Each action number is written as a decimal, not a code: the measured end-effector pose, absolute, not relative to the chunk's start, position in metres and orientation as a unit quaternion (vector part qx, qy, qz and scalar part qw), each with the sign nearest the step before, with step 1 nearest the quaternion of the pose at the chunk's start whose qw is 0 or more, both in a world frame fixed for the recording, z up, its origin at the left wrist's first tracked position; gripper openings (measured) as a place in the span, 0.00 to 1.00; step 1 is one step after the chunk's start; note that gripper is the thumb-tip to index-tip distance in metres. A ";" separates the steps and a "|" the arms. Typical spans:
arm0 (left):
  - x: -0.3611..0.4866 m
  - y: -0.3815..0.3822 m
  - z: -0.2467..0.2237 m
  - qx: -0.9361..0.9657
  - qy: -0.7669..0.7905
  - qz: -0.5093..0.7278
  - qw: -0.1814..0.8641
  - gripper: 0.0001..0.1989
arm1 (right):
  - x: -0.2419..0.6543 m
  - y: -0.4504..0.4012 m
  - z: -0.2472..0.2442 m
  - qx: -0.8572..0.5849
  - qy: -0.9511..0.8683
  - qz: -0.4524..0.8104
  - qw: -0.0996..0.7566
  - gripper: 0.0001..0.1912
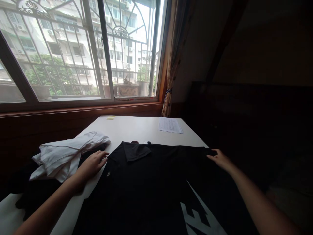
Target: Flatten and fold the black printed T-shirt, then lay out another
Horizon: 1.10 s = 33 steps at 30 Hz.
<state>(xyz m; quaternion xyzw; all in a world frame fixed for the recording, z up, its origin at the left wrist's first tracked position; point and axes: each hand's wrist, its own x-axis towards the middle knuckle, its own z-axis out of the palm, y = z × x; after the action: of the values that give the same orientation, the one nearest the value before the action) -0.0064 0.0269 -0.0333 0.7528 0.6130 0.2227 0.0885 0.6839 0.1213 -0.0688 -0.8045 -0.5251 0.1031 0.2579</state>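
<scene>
A black T-shirt [151, 182] with a large grey print at its lower right lies spread over the white table [137, 127]. One sleeve is folded inward near its top left. My left hand [94, 163] is beside the shirt's left edge, fingers apart, with nothing visibly held. At the shirt's upper right corner, my right hand [218, 159] pinches the black cloth between thumb and fingers. White clothing [66, 153] lies crumpled on dark cloth [39, 195] to the left of my left hand.
Printed papers [170, 125] lie at the table's far right, and a small yellow item [111, 117] at its far left. Two small round objects partly show behind the shirt's top edge. A barred window [73, 55] and a tied curtain [171, 71] stand beyond the table.
</scene>
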 end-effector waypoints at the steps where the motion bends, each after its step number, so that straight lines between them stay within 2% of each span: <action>1: -0.003 0.043 -0.039 0.751 0.614 0.225 0.090 0.21 | 0.684 0.117 -0.069 -0.800 -0.530 0.123 0.254 0.31; 6: 0.011 0.104 -0.056 0.726 0.642 0.223 0.102 0.25 | 0.682 0.099 -0.071 -0.792 -0.541 0.147 0.242 0.30; 11: 0.017 0.128 -0.062 0.702 0.669 0.208 0.125 0.29 | 0.676 0.096 -0.071 -0.792 -0.548 0.119 0.240 0.29; 21: -0.004 0.103 -0.064 0.703 0.684 0.172 0.087 0.25 | 0.646 0.117 -0.065 -0.794 -0.568 0.054 0.210 0.26; 25: -0.006 0.096 -0.053 0.722 0.671 0.159 0.057 0.23 | 0.615 0.116 -0.055 -0.785 -0.582 -0.021 0.210 0.25; 29: 0.007 0.099 -0.042 0.744 0.646 0.170 0.030 0.20 | 0.559 0.117 -0.048 -0.718 -0.658 -0.059 0.220 0.19; 33: 0.036 0.111 -0.047 0.770 0.608 0.189 0.045 0.14 | 0.481 0.125 -0.050 -0.601 -0.768 -0.027 0.219 0.15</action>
<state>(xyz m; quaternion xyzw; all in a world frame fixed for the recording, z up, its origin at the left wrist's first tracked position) 0.0358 0.1108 -0.0467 0.7699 0.6078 0.1891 0.0455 0.4810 0.1253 -0.0496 -0.6011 -0.7681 -0.0271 0.2191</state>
